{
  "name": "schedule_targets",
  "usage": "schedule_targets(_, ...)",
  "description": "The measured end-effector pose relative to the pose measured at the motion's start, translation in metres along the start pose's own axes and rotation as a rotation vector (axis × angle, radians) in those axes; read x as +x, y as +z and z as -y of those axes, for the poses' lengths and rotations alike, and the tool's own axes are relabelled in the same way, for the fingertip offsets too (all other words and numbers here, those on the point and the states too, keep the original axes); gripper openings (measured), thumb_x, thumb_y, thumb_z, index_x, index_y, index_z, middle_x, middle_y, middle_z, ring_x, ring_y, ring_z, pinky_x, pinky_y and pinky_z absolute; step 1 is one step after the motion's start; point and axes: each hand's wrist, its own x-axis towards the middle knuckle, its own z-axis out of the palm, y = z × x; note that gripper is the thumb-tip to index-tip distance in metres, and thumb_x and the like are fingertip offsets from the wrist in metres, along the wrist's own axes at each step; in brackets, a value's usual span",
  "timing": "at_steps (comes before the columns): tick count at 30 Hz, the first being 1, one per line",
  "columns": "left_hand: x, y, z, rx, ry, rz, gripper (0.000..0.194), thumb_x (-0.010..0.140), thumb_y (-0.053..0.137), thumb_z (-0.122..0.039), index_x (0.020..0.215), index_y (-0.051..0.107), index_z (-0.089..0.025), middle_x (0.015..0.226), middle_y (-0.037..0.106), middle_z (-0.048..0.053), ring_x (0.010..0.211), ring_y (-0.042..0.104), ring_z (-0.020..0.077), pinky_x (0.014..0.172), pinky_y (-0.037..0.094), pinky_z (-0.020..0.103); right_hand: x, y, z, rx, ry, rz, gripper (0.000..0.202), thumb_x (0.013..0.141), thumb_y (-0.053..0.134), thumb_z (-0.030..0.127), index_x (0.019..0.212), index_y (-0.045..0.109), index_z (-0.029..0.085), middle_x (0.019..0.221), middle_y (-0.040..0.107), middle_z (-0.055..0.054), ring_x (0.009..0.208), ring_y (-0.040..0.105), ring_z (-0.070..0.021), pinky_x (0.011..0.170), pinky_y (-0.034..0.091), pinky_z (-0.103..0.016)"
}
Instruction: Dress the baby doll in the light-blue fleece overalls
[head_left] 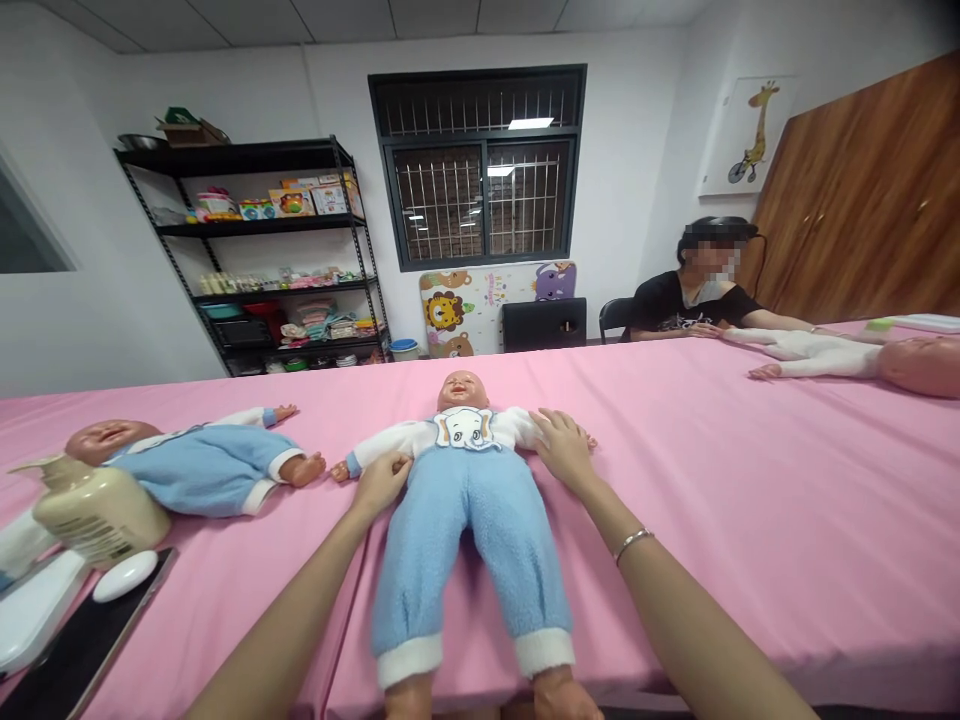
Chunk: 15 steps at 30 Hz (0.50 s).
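Note:
A baby doll in blue trousers and a white top with an elephant face lies on its back in front of me, feet toward me. My left hand rests at the doll's side near the waist, below its outstretched arm. Its fingers are curled in, and what they hold, if anything, is hidden. My right hand lies over the doll's other sleeve, its fingers stretched out and the doll's small hand showing just past them.
A pink cloth covers the table. At left lie another doll, a pump bottle, a dark phone and a white oval case. Across the table at right, a seated person touches a doll in white.

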Motion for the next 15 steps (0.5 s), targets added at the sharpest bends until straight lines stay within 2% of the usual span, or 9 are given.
schedule_targets(3,-0.001,0.0,-0.001,0.045,0.01,0.024,0.03,0.076,0.045,-0.04,0.071,0.063,-0.016,0.071,0.066,0.004,0.069,0.057,0.0202,0.064,0.039,0.028,-0.003,-0.004,-0.01,-0.153,0.027,0.154,0.047,0.082,0.049,0.026,0.129,0.047,0.028,0.133,0.048,-0.008,0.119,0.038,-0.0311,0.095,0.027,-0.048)
schedule_targets(5,-0.002,0.0,-0.002,0.044,0.018,0.023,0.031,0.076,0.044,-0.04,0.072,0.063,-0.016,0.071,0.066,0.004,0.069,0.057,0.0201,0.065,0.039,0.028,-0.003,-0.006,-0.013,-0.206,0.078,0.178,0.046,0.081,0.051,0.026,0.127,0.05,0.03,0.127,0.051,-0.01,0.11,0.044,-0.0308,0.09,0.029,-0.047)
schedule_targets(10,-0.002,0.002,-0.002,0.045,0.024,0.027,0.03,0.077,0.044,-0.039,0.07,0.062,-0.017,0.069,0.064,0.002,0.067,0.055,0.0182,0.062,0.038,0.027,0.0,-0.01,-0.016,-0.159,0.176,0.154,0.036,0.084,0.048,0.033,0.119,0.058,0.03,0.114,0.058,-0.01,0.1,0.049,-0.0294,0.084,0.03,-0.044)
schedule_targets(13,-0.001,0.003,-0.001,0.051,0.024,0.036,0.032,0.079,0.042,-0.041,0.069,0.061,-0.017,0.068,0.063,0.002,0.067,0.055,0.0179,0.062,0.036,0.027,0.001,-0.01,-0.018,-0.127,0.201,0.133,0.034,0.084,0.048,0.029,0.116,0.06,0.03,0.116,0.058,-0.008,0.101,0.049,-0.0295,0.085,0.03,-0.045)
schedule_targets(15,0.0,0.003,-0.002,0.044,0.03,0.036,0.042,0.084,0.036,-0.046,0.065,0.058,-0.016,0.066,0.061,0.002,0.066,0.054,0.0184,0.061,0.035,0.027,0.001,-0.011,-0.016,-0.125,0.175,0.063,0.034,0.081,0.051,0.024,0.113,0.063,0.027,0.117,0.058,-0.01,0.106,0.046,-0.0308,0.087,0.031,-0.044)
